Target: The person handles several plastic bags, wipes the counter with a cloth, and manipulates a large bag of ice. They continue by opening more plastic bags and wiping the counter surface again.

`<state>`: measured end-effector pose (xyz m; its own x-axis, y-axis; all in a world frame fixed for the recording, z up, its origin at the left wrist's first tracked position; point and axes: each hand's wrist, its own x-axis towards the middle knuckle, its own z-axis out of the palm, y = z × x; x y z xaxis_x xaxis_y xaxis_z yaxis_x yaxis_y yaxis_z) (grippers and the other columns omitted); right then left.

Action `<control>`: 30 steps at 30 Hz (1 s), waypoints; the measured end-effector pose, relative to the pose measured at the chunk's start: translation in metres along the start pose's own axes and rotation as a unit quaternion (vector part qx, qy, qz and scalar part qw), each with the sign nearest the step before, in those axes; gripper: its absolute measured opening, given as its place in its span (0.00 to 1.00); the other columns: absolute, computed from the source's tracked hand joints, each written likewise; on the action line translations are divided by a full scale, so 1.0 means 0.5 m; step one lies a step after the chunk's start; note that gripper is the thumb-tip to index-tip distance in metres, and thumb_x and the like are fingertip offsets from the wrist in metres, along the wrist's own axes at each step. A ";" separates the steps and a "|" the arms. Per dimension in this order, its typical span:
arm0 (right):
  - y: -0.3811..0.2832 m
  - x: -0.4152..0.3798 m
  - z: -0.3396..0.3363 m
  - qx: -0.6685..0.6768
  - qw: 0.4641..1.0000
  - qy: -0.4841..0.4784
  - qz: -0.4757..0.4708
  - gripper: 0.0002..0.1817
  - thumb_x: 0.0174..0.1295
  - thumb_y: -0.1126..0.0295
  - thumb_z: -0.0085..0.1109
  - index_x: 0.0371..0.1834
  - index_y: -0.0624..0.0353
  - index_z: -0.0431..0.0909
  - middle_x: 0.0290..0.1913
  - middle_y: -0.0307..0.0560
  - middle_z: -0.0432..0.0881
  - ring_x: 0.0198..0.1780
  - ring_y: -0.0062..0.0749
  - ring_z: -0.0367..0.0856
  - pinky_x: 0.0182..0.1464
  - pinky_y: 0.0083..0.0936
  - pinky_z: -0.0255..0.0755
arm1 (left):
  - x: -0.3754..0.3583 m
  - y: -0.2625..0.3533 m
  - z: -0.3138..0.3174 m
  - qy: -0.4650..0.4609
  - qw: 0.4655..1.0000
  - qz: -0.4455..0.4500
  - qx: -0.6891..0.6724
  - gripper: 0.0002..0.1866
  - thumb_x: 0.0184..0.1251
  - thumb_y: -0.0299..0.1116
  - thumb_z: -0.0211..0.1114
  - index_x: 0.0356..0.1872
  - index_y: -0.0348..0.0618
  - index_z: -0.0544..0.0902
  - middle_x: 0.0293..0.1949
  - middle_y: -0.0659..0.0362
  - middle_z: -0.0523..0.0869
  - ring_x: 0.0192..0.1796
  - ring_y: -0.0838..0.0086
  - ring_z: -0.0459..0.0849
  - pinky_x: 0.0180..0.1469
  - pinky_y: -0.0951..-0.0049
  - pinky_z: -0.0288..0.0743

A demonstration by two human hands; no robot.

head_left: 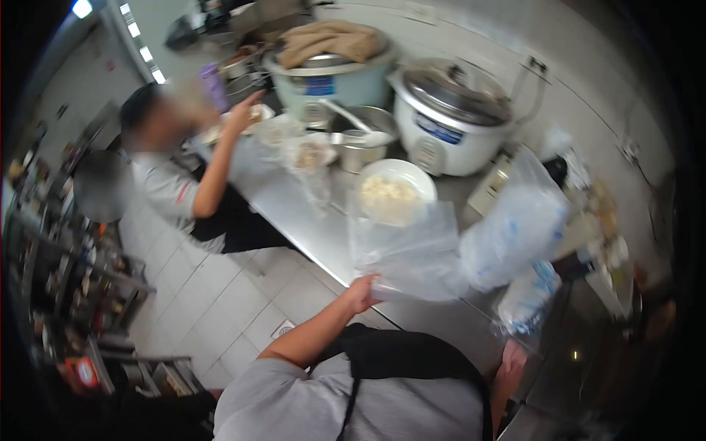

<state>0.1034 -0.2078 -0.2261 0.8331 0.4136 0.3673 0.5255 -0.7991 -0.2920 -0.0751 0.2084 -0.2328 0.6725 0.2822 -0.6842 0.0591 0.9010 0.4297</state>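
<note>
My left hand (361,293) is closed on the edge of a clear plastic bag (404,253) at the front of the steel counter. The bag spreads across the counter and overlaps the near side of a white bowl (409,173) holding pale, chunky pieces of food (386,195). My right hand (512,359) is low at the counter's front edge, blurred, its fingers hard to make out. Just above it lies a small clear bag with blue-marked contents (529,298). A larger plastic bag of similar whitish, blue-marked contents (515,228) stands behind that.
Two large rice cookers, one white (450,121) and one pale green (323,88) with a brown cloth on it, line the wall. A metal pot (360,153) with a white-handled utensil sits between. A co-worker (180,176) stands at the counter's left. Shelves (73,294) hold items far left.
</note>
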 end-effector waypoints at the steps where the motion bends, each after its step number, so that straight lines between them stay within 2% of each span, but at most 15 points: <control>1: -0.005 -0.005 0.041 0.095 0.993 -0.052 -0.039 0.20 0.52 0.68 0.46 0.50 0.61 0.64 0.44 0.56 0.70 0.46 0.46 0.69 0.47 0.34 0.62 | -0.009 0.005 0.009 0.015 1.000 -0.002 0.017 0.14 0.61 0.37 0.44 0.43 0.40 0.69 0.40 0.55 0.76 0.41 0.66 0.77 0.42 0.67 0.72; 2: -0.012 -0.019 0.085 0.185 0.975 -0.104 -0.071 0.19 0.53 0.68 0.45 0.49 0.61 0.64 0.40 0.55 0.71 0.43 0.45 0.70 0.45 0.33 0.63 | -0.012 0.008 0.009 0.009 1.000 0.005 0.014 0.14 0.61 0.37 0.44 0.43 0.40 0.69 0.39 0.56 0.76 0.40 0.67 0.77 0.42 0.68 0.73; 4: -0.067 -0.008 0.110 0.259 0.946 -0.169 -0.097 0.19 0.52 0.68 0.46 0.49 0.61 0.65 0.37 0.53 0.72 0.40 0.45 0.71 0.42 0.33 0.64 | -0.013 0.013 0.013 -0.017 1.000 0.009 0.020 0.14 0.61 0.38 0.44 0.43 0.42 0.70 0.39 0.57 0.77 0.40 0.69 0.77 0.41 0.69 0.73; 9: -0.309 0.070 0.083 0.186 0.950 -0.241 -0.068 0.25 0.48 0.63 0.54 0.50 0.60 0.65 0.32 0.50 0.72 0.36 0.43 0.71 0.38 0.33 0.65 | -0.028 0.037 0.011 -0.076 0.996 0.011 -0.051 0.13 0.60 0.38 0.45 0.42 0.43 0.70 0.36 0.59 0.77 0.37 0.70 0.78 0.35 0.72 0.73; 12: -0.406 0.139 0.114 0.149 0.941 -0.100 -0.287 0.30 0.43 0.59 0.58 0.51 0.60 0.64 0.35 0.52 0.73 0.39 0.46 0.71 0.40 0.34 0.65 | -0.048 0.061 0.005 -0.100 0.993 0.030 -0.047 0.14 0.59 0.37 0.46 0.43 0.43 0.70 0.37 0.58 0.77 0.37 0.70 0.78 0.35 0.73 0.73; 15: -0.492 0.155 0.111 0.005 0.920 -0.114 -0.375 0.30 0.42 0.58 0.58 0.49 0.60 0.65 0.39 0.57 0.72 0.42 0.50 0.70 0.44 0.37 0.64 | -0.080 0.089 -0.005 -0.108 0.993 0.045 -0.025 0.14 0.58 0.37 0.47 0.43 0.43 0.70 0.37 0.58 0.77 0.38 0.70 0.77 0.36 0.71 0.72; 18: -0.492 0.157 0.124 -0.006 0.918 -0.187 -0.348 0.27 0.43 0.60 0.57 0.46 0.63 0.66 0.44 0.57 0.71 0.46 0.46 0.69 0.47 0.34 0.62 | -0.085 0.079 -0.033 -0.068 0.996 0.057 -0.002 0.15 0.58 0.37 0.49 0.43 0.41 0.71 0.36 0.58 0.78 0.38 0.69 0.77 0.39 0.69 0.72; 20: -0.536 0.216 0.029 0.062 0.854 -0.407 -0.318 0.25 0.43 0.59 0.57 0.44 0.62 0.69 0.41 0.57 0.72 0.45 0.46 0.70 0.46 0.34 0.63 | -0.094 0.067 -0.042 -0.042 0.997 0.064 0.013 0.16 0.57 0.36 0.50 0.44 0.40 0.71 0.38 0.57 0.77 0.40 0.69 0.77 0.40 0.69 0.72; 21: -0.555 0.243 -0.001 0.098 0.805 -0.505 -0.295 0.24 0.43 0.58 0.57 0.42 0.61 0.70 0.40 0.57 0.72 0.45 0.46 0.70 0.46 0.34 0.64 | -0.084 0.052 -0.054 -0.020 0.997 0.077 0.008 0.16 0.55 0.34 0.52 0.45 0.38 0.71 0.40 0.55 0.76 0.41 0.69 0.77 0.41 0.69 0.72; 22: -0.555 0.261 0.019 0.181 0.763 -0.597 -0.170 0.23 0.43 0.59 0.57 0.40 0.63 0.71 0.38 0.56 0.73 0.46 0.46 0.70 0.47 0.32 0.64 | -0.089 0.050 -0.055 -0.018 0.997 0.063 0.028 0.16 0.55 0.33 0.52 0.45 0.38 0.71 0.40 0.56 0.76 0.41 0.69 0.77 0.41 0.69 0.72; 24: -0.601 0.280 -0.018 0.234 0.836 -0.429 -0.251 0.25 0.43 0.59 0.58 0.43 0.62 0.70 0.42 0.56 0.71 0.48 0.46 0.68 0.48 0.32 0.63 | -0.091 0.033 -0.056 -0.037 0.996 0.053 0.067 0.16 0.54 0.32 0.54 0.45 0.38 0.71 0.40 0.56 0.76 0.40 0.70 0.77 0.41 0.69 0.72; 26: -0.654 0.317 -0.024 0.233 0.875 -0.266 -0.332 0.28 0.41 0.62 0.59 0.48 0.61 0.65 0.49 0.55 0.67 0.51 0.45 0.66 0.50 0.32 0.61 | -0.083 0.013 -0.058 -0.078 0.989 0.070 0.106 0.18 0.53 0.32 0.55 0.46 0.38 0.70 0.40 0.57 0.76 0.40 0.71 0.77 0.42 0.70 0.72; 27: -0.669 0.326 0.012 0.208 0.882 -0.191 -0.376 0.32 0.40 0.65 0.60 0.52 0.61 0.62 0.53 0.54 0.64 0.52 0.44 0.65 0.51 0.32 0.60 | -0.089 0.014 -0.057 -0.078 0.985 0.045 0.149 0.18 0.52 0.32 0.55 0.46 0.38 0.70 0.40 0.57 0.76 0.40 0.71 0.76 0.42 0.70 0.72; 29: -0.672 0.330 0.089 0.110 0.903 -0.183 -0.373 0.38 0.38 0.63 0.61 0.55 0.59 0.57 0.56 0.55 0.59 0.55 0.45 0.61 0.54 0.34 0.57 | -0.104 0.026 -0.045 -0.079 0.969 -0.002 0.234 0.19 0.52 0.32 0.56 0.46 0.37 0.70 0.40 0.57 0.76 0.41 0.71 0.76 0.43 0.70 0.71; 30: -0.671 0.334 0.126 0.061 0.910 -0.175 -0.371 0.40 0.37 0.62 0.62 0.57 0.58 0.54 0.58 0.56 0.56 0.56 0.45 0.59 0.55 0.35 0.55 | -0.111 0.025 -0.043 -0.092 0.967 -0.009 0.236 0.20 0.51 0.32 0.56 0.47 0.38 0.69 0.40 0.57 0.76 0.41 0.71 0.76 0.43 0.70 0.71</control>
<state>0.0770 0.1568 -0.1226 0.2346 0.9499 0.2064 0.9631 -0.1982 -0.1822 -0.1274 0.2111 -0.2019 0.7862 0.1652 -0.5955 0.3727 0.6420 0.6701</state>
